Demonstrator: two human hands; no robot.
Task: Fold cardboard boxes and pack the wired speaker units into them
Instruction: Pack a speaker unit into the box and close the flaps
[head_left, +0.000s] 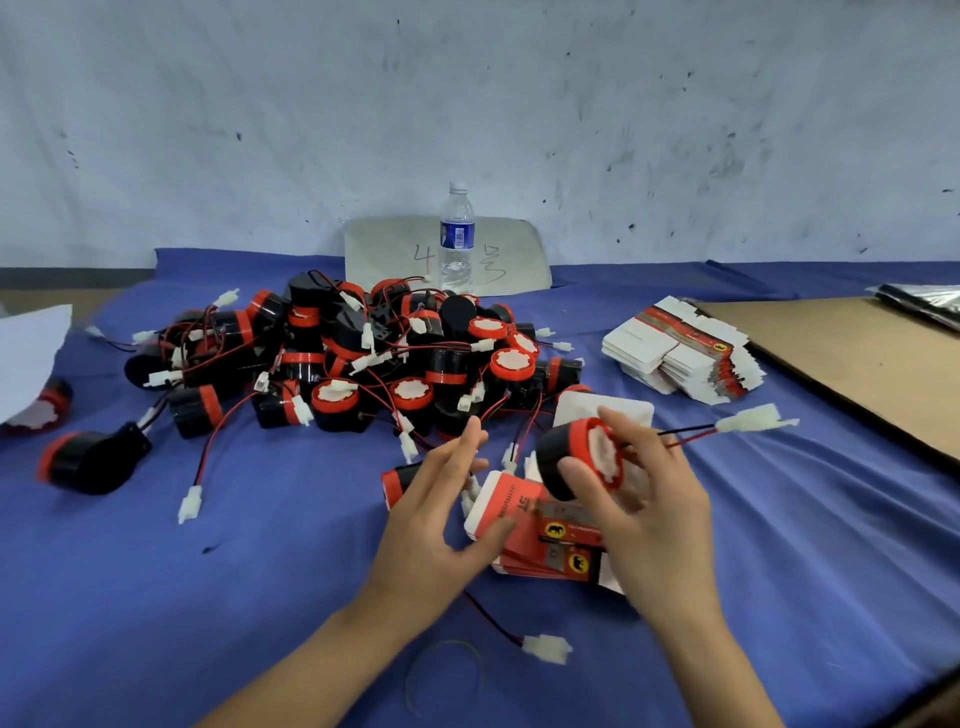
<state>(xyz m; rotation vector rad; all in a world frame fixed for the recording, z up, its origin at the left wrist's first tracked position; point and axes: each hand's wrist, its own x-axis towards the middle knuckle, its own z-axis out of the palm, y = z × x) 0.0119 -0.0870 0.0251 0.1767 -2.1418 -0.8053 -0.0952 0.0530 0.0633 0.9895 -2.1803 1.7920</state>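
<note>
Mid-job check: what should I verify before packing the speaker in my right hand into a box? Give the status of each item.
1. Speaker unit gripped in right hand: ok.
2. Its connector sticks out clear of the pile: ok.
3. Left hand free, fingers straight, thumb on top box: ok.
4. Top box folded open: not ok, it lies flat.
5. Loose connector clear of the boxes: cannot tell, its wire runs under the left hand.

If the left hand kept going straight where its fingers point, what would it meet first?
Probably the near edge of the speaker pile, just beyond the left hand; depth is unclear, so it might pass above.
</note>
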